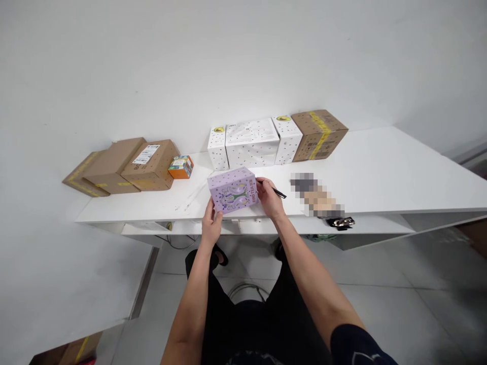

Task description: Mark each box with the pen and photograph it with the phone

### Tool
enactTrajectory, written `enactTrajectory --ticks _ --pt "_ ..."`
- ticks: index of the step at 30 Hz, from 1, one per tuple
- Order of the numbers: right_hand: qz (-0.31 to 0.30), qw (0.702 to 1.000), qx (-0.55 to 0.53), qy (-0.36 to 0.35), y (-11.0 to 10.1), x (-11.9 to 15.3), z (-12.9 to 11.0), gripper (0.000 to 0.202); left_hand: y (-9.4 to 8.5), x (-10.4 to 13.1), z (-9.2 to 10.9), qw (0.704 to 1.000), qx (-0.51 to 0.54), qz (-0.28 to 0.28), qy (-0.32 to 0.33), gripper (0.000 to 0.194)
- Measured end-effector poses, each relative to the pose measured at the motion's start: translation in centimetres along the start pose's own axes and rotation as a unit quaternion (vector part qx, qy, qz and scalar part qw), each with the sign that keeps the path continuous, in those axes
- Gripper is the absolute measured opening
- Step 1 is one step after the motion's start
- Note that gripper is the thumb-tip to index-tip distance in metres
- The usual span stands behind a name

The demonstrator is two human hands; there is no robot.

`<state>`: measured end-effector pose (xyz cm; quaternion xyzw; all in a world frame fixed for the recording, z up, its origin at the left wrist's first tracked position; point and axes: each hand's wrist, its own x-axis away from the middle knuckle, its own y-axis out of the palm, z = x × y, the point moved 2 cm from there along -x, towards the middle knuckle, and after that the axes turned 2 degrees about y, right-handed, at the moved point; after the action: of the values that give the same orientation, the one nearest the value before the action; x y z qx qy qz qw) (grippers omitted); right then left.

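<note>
A purple tea box (234, 195) with a printed front is tilted over the front part of the white table. My left hand (211, 223) grips its lower left corner, thumb on the front face. At the box's right side, my right hand (269, 198) is closed around a black pen (279, 193), whose end sticks out to the right. The fingertips of that hand are at the box's right edge, and its far side hides part of them. Behind the purple box stand white spotted boxes (251, 137).
Brown cartons (114, 165) line the left back of the table (380, 172), beside a small orange box (181, 167). Another taped carton (319, 134) stands right of the white boxes. A blurred-out item (317, 195) lies near a black clip (341, 223) at the front edge.
</note>
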<state>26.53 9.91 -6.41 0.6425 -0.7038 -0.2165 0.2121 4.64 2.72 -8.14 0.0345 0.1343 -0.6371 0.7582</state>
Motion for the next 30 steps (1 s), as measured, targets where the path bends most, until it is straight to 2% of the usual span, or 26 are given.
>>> enactTrajectory --ticks 3,6,10,15,19,22,24,27,30 --pt "-0.003 0.999 -0.034 0.005 -0.4 0.1 0.4 0.034 0.0 -0.1 -2.0 1.0 0.013 0.013 0.011 0.076" --pt "0.001 0.998 -0.066 0.008 -0.8 0.3 0.8 0.034 0.1 0.0 -2.8 0.999 0.026 0.02 0.007 0.072" --pt "0.025 0.998 -0.063 0.003 -1.3 0.4 1.2 0.033 0.1 -0.1 -2.1 1.0 0.024 0.017 -0.005 0.067" --pt "0.087 0.995 -0.04 -0.038 -1.8 0.2 1.4 0.037 0.2 -0.7 -1.1 1.0 -0.003 0.002 -0.01 0.07" --pt "0.141 0.988 -0.01 -0.064 -1.7 -0.3 0.3 0.043 0.3 -0.7 -0.8 0.999 -0.034 -0.007 -0.027 0.073" --pt "0.153 0.981 0.017 -0.121 -0.4 -0.2 -2.2 0.044 0.6 -0.2 -0.7 0.993 -0.117 0.006 -0.024 0.07" --pt "0.137 0.977 0.032 -0.16 1.1 0.2 -4.2 0.041 1.0 0.1 -0.6 0.981 -0.192 0.03 -0.011 0.068" --pt "0.072 0.976 0.088 -0.187 4.0 0.8 -6.6 0.034 1.6 0.4 -0.6 0.964 -0.259 0.054 0.012 0.067" --pt "0.006 0.964 0.201 -0.172 6.1 0.8 -7.4 0.028 2.0 0.5 -0.7 0.958 -0.28 0.058 0.034 0.067"
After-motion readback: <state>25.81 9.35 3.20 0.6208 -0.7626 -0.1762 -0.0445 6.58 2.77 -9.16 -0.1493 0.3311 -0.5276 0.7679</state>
